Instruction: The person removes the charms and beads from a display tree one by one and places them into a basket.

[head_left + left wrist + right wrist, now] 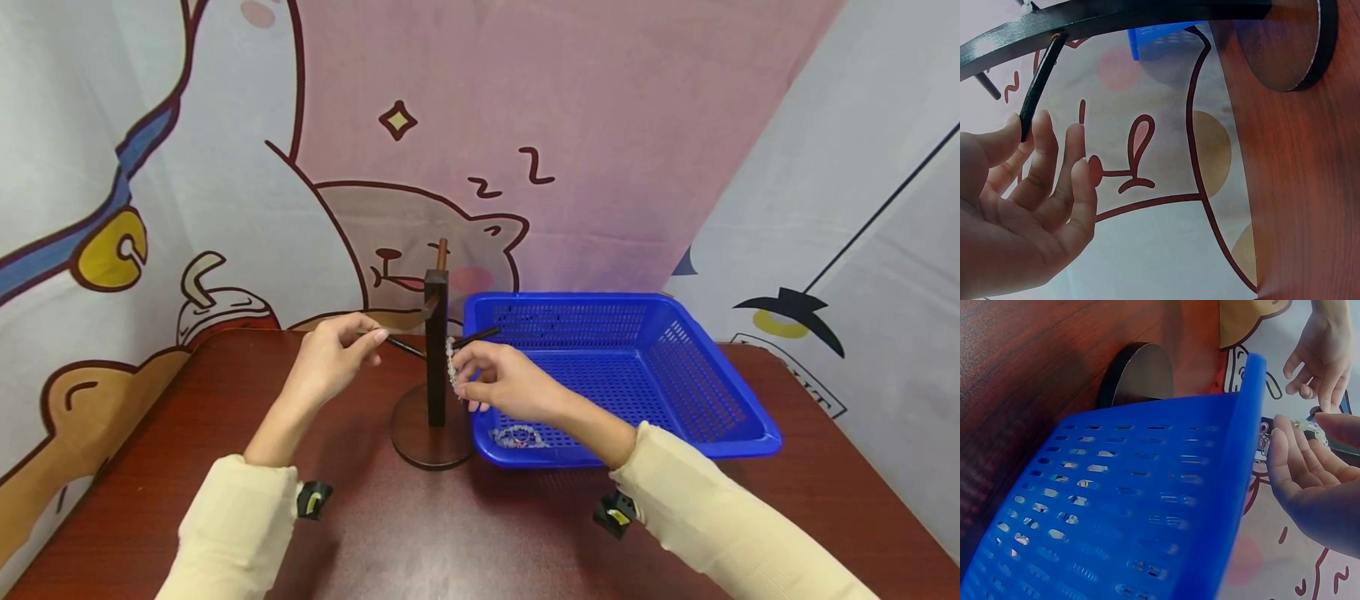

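Note:
A dark wooden stand with a tall post, short side pegs and a round base rises from the table. My left hand pinches the tip of its left peg between thumb and index finger, the other fingers loosely bent. On the right side, a clear beaded bracelet hangs by the right peg, close against the post. The curled fingers and thumb of my right hand hold its beads. In the right wrist view, the bracelet shows between thumb and fingers.
A blue plastic basket stands right of the stand, its near left corner beside the round base. More beaded bracelets lie inside that corner. Behind the reddish-brown table hangs a printed cartoon cloth.

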Tool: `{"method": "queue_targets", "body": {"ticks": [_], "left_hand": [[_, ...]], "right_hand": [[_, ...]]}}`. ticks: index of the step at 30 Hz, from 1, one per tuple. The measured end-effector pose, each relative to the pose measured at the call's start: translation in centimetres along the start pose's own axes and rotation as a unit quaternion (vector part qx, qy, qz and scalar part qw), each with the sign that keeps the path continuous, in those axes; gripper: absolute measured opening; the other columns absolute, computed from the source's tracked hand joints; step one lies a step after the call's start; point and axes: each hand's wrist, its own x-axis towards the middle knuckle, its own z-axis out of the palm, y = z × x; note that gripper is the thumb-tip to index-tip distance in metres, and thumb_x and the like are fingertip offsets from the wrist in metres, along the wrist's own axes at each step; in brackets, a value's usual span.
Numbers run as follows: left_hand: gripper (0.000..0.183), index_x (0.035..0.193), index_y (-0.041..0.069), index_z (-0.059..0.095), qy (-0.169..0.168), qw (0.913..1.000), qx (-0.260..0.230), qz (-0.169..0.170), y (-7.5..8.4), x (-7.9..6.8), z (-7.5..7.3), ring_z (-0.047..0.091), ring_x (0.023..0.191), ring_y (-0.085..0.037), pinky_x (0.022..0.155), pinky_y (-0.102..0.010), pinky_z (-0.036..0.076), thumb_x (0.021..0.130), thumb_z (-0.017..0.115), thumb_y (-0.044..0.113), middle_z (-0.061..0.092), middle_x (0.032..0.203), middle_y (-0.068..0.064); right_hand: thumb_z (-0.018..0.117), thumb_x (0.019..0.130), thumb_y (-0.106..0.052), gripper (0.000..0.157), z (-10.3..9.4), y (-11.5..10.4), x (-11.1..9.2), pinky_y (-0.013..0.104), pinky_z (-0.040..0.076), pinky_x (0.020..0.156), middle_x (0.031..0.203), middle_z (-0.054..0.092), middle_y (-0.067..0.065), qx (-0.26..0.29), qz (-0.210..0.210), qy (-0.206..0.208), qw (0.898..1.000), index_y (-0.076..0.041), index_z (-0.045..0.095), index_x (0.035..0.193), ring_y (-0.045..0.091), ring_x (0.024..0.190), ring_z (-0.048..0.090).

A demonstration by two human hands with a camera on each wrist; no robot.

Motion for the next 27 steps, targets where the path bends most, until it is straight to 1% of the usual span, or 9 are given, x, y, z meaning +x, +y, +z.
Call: {"method": "queue_targets", "body": {"ticks": [5, 9, 14, 19, 23, 27], "left_hand": [[0.019, 0.093, 0.006, 0.065, -0.001, 1.0000, 0.002, 0.004, 0.1, 0.0, -0.1, 0.053, 0.062, -0.015, 0.061, -0.031, 0.038, 0.092, 0.056, 0.023, 0.064, 0.066, -0.001], [0.019, 0.094, 0.006, 0.065, -0.002, 1.0000, 0.003, 0.004, 0.0, 0.0, -0.1, 0.053, 0.063, -0.016, 0.061, -0.031, 0.038, 0.092, 0.056, 0.023, 0.064, 0.066, -0.002], [0.020, 0.094, 0.006, 0.064, -0.005, 1.0000, 0.005, 0.000, 0.1, 0.0, -0.1, 0.051, 0.063, -0.017, 0.062, -0.032, 0.037, 0.092, 0.056, 0.024, 0.064, 0.066, -0.001], [0.020, 0.094, 0.007, 0.065, -0.006, 1.0000, 0.007, -0.002, 0.3, -0.1, -0.2, 0.051, 0.064, -0.016, 0.063, -0.032, 0.037, 0.092, 0.056, 0.025, 0.064, 0.067, -0.002], [0.021, 0.094, 0.007, 0.064, -0.005, 1.0000, 0.004, 0.003, 0.1, 0.0, -0.1, 0.052, 0.064, -0.017, 0.063, -0.032, 0.038, 0.092, 0.056, 0.026, 0.064, 0.066, -0.002], [0.021, 0.092, 0.007, 0.064, 0.003, 1.0000, -0.001, 0.006, 0.2, -0.1, -0.1, 0.051, 0.061, -0.016, 0.060, -0.031, 0.037, 0.092, 0.056, 0.027, 0.064, 0.064, -0.002]], "right_hand": [[0.057, 0.084, 0.006, 0.018, -0.1, -0.1, 0.0, 0.038, 0.050, 0.059, 0.081, 0.058, 0.012, -0.004, -0.004, 0.003, 1.000, 0.007, 0.052, 0.102, 0.020, 0.062, 0.058], [0.058, 0.084, 0.006, 0.016, -0.3, -0.3, 0.0, 0.037, 0.050, 0.058, 0.078, 0.058, 0.015, -0.013, -0.008, 0.006, 1.000, 0.005, 0.054, 0.100, 0.020, 0.060, 0.058], [0.056, 0.084, 0.007, 0.015, -0.6, -0.5, -0.2, 0.037, 0.050, 0.059, 0.079, 0.058, 0.020, -0.020, -0.005, 0.009, 1.000, 0.006, 0.055, 0.099, 0.019, 0.060, 0.058], [0.056, 0.085, 0.006, 0.015, -1.0, -0.7, -0.3, 0.040, 0.050, 0.061, 0.079, 0.059, 0.019, -0.020, -0.002, 0.008, 1.000, 0.007, 0.056, 0.099, 0.018, 0.061, 0.058], [0.056, 0.085, 0.006, 0.015, -1.4, -0.6, -0.4, 0.035, 0.050, 0.059, 0.078, 0.059, 0.018, -0.026, -0.006, 0.010, 1.000, 0.006, 0.057, 0.100, 0.020, 0.062, 0.058], [0.056, 0.085, 0.005, 0.016, -1.9, -0.7, -0.6, 0.034, 0.050, 0.059, 0.079, 0.060, 0.019, -0.028, -0.004, 0.013, 1.000, 0.006, 0.058, 0.101, 0.025, 0.063, 0.059]]}}
